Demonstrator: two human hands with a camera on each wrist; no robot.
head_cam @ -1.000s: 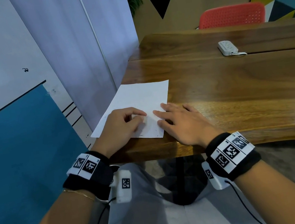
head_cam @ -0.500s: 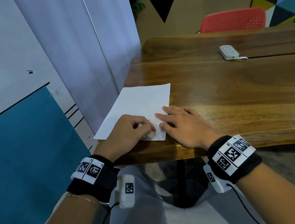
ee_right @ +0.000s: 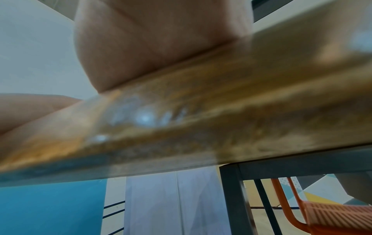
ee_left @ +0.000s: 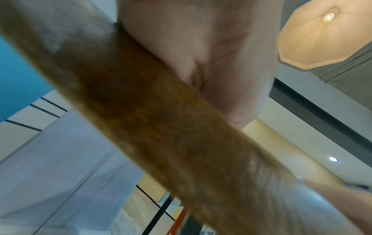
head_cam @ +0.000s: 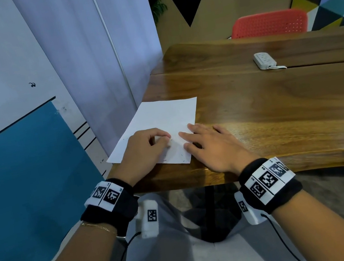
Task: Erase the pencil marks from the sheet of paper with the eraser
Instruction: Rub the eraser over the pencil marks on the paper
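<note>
- Paper (head_cam: 160, 123), 1 white sheet, lies flat at the near left corner of the wooden table (head_cam: 267, 113), turned at a slight angle, its left corner reaching past the table's left edge.
- Small dark specks dot the sheet's near strip, close to its near right corner; the rest of the visible surface looks plain white, and any pencil marks are too faint to read.
- Left hand (head_cam: 144, 151) rests on the near left part of the sheet with its fingers curled inward toward the thumb; an eraser cannot be made out in that pinch, so what the curled fingers hold cannot be told.
- Right hand (head_cam: 213, 146) lies flat with straight, spread fingers, fingertips on the sheet's right edge and palm on the bare wood.
- Both wrist views show only blurred palm skin against the table's near edge.
- White power strip (head_cam: 265, 59) sits far right on the table, well apart from the sheet.
- Red chair (head_cam: 267, 25) stands behind the table's far side.
</note>
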